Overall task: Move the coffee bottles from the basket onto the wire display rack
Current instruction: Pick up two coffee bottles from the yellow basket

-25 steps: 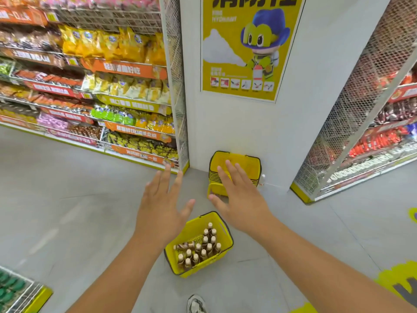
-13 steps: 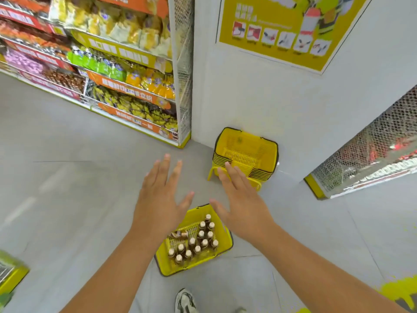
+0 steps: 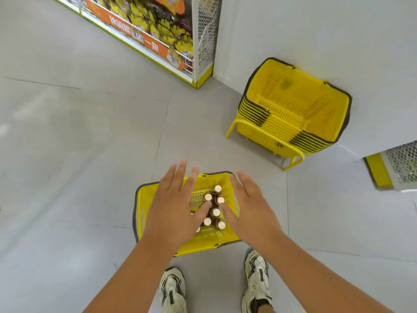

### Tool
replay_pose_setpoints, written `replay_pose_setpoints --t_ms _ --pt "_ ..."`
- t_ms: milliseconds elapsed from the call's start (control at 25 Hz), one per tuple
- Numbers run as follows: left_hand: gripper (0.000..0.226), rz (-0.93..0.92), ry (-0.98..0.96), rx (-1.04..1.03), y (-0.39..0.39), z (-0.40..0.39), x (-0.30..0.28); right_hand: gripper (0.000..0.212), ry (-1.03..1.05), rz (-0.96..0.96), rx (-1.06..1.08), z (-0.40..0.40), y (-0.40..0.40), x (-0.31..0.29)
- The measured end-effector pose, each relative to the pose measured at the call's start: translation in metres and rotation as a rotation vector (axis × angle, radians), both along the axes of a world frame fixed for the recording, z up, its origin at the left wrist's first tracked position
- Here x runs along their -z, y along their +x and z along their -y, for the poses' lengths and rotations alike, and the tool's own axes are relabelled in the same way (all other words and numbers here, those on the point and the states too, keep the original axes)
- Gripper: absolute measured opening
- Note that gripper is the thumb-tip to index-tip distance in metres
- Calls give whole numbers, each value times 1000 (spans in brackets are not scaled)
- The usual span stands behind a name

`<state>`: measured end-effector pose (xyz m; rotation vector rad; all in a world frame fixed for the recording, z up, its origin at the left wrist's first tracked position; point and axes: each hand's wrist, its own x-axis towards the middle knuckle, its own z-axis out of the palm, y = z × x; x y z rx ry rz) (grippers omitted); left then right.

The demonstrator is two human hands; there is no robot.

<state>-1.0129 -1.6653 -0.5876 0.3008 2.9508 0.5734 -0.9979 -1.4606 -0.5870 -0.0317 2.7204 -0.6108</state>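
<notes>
A yellow basket (image 3: 144,202) with a dark rim stands on the grey floor just in front of my feet. Several brown coffee bottles (image 3: 216,212) with cream caps stand upright inside it. My left hand (image 3: 174,206) hovers over the basket's left half, fingers spread and straight, hiding some bottles. My right hand (image 3: 251,207) hovers over its right side, also flat and spread. Neither hand holds anything. No wire display rack for the bottles can be told from here.
A stack of yellow baskets (image 3: 291,109) on a yellow stand sits against the white wall at the right. A snack shelf (image 3: 144,30) with a mesh end panel runs along the upper left. Another mesh rack corner (image 3: 399,163) shows at the right edge. My white sneakers (image 3: 172,290) are below.
The view has tilted down and come closer to the basket. Both hands have dropped from in front of it to directly above the bottles, still spread flat.
</notes>
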Motion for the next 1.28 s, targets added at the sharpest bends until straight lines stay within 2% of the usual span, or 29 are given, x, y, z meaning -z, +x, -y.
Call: replay_pose_setpoints --t_ms 280,640,1000,1080,1160,1280 --pt "81 74 -197 97 -5 -26 184 79 33 136 -37 -29 -2 178" --pt "82 171 -288 134 -11 -43 308 78 -20 167 -12 -30 -4 300" --pt "82 441 -157 69 -36 -63 387 74 -127 334 204 -11 -21 380" --pt "72 528 -55 -52 -36 -64 397 59 -208 324 396 -4 -21 395" --pt "53 599 123 -211 -38 -68 406 38 -299 327 619 1 -23 407" --pt "38 625 294 -321 -44 -73 415 16 -345 304 695 3 -26 420"
